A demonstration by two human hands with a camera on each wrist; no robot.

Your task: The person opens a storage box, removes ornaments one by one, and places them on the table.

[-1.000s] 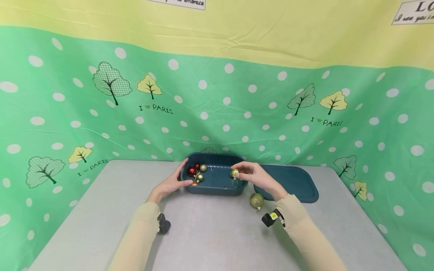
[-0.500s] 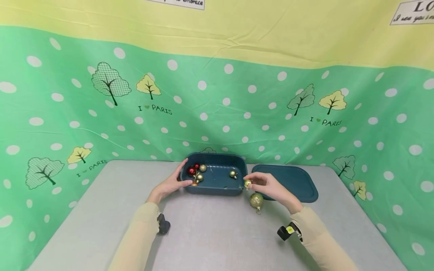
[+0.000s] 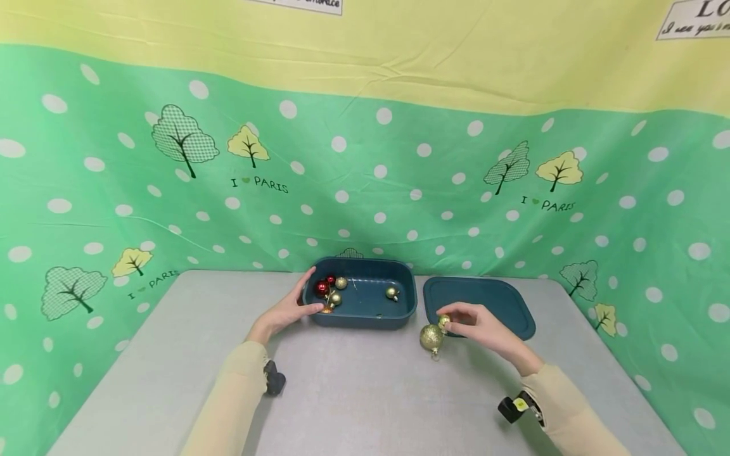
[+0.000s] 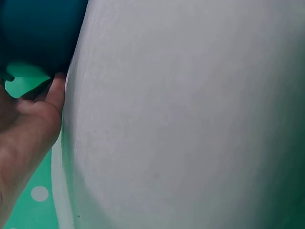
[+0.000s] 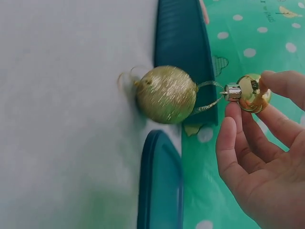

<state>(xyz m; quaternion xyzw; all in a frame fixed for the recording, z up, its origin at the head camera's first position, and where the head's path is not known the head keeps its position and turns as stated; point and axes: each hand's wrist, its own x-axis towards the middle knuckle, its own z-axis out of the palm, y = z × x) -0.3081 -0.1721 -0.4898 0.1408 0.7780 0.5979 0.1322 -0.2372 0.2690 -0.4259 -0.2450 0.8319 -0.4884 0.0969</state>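
Note:
A dark blue plastic box [image 3: 365, 322] stands near the back of the table. My left hand [image 3: 292, 310] grips its left end, thumb at the front corner, fingers along the end wall. My right hand [image 3: 481, 326] pinches a small shiny gold Christmas bauble [image 5: 250, 93] by thumb and fingertips, its silver cap and thread loop pointing away from the palm. Close beside it on the table rests a larger glittery gold bauble [image 3: 431, 338]. Inside the box, red baubles [image 3: 322, 287] and small gold baubles [image 3: 335, 298] lie at the left; a single gold bauble [image 3: 392, 292] lies at the right.
The box's dark blue lid [image 3: 485, 301] lies flat on the table to the right of the box, partly under my right hand. A green and yellow printed cloth [image 3: 365, 158] hangs behind and beside the grey table [image 3: 353, 392].
My right hand lifted a small gold bauble over the box's right rim and carried it right, to beside the larger gold one. My left hand stayed on the box.

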